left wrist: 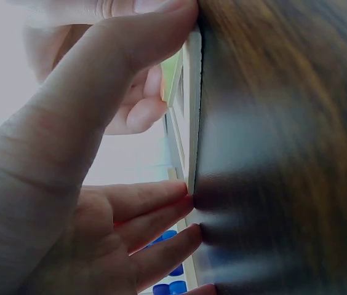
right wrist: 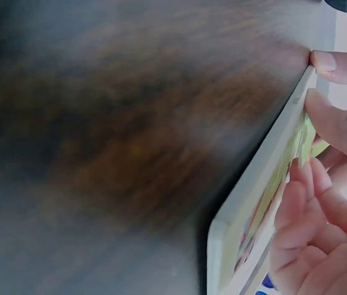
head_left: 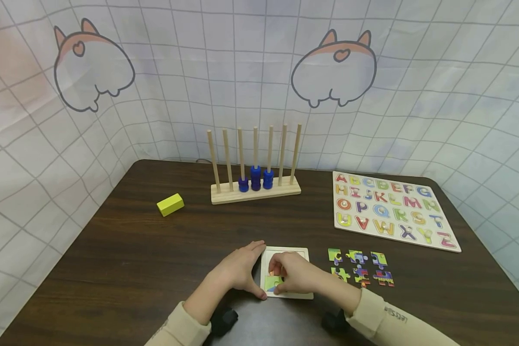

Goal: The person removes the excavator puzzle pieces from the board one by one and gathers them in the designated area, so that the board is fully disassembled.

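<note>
A small wooden puzzle frame lies flat on the table between the hands. My left hand is spread along its left side, with thumb and straight fingers touching the edge near two corners. The right hand reaches over the frame and pinches a green puzzle piece between thumb and fingers at the frame's lower left. In the left wrist view the green piece stands tilted above the frame's edge. The right hand covers much of the frame's inside.
Several loose puzzle pieces lie right of the frame. An alphabet board is at the back right. A wooden peg stand with blue rings on three pegs stands at the back. A yellow block sits at the left.
</note>
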The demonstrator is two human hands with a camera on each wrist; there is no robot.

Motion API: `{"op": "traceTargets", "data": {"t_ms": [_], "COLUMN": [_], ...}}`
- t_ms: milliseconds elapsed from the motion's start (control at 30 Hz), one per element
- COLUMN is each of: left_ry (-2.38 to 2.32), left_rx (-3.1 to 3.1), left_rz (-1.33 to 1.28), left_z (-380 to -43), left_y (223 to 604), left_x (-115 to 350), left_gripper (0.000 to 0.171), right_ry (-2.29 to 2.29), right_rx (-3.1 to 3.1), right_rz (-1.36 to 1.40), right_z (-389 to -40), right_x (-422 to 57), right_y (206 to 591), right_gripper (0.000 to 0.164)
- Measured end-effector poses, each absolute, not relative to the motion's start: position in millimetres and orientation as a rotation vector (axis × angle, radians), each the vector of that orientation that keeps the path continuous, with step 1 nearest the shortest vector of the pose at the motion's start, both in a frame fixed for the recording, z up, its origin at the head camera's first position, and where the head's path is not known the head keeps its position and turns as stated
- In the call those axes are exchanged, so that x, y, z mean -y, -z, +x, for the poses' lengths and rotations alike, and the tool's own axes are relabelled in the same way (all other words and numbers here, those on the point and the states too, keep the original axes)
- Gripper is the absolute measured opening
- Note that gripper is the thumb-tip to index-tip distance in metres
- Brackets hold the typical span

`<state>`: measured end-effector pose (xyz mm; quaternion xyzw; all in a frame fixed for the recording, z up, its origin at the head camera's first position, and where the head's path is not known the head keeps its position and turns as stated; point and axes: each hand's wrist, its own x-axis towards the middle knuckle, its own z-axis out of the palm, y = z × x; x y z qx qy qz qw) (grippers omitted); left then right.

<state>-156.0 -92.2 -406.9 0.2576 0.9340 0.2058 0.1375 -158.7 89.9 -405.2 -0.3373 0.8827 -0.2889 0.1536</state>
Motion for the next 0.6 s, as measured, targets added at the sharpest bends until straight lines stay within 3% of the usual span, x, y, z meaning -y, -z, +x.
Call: {"op": "traceTargets", "data": {"t_ms": [600], "left_ry": [-0.599], "left_rx": [-2.71], "left_rz": [0.737], "left_z": [-157.1], "left_y": [408.8], "left_x": [92.2], "left_gripper": [0.105], "right_ry": [0.963], "right_rx": [-2.411], "right_rz": [-0.939], "right_z": [-159.3], "right_x": [-93.0], "right_y": [403.8], "right_gripper": [0.033]}}
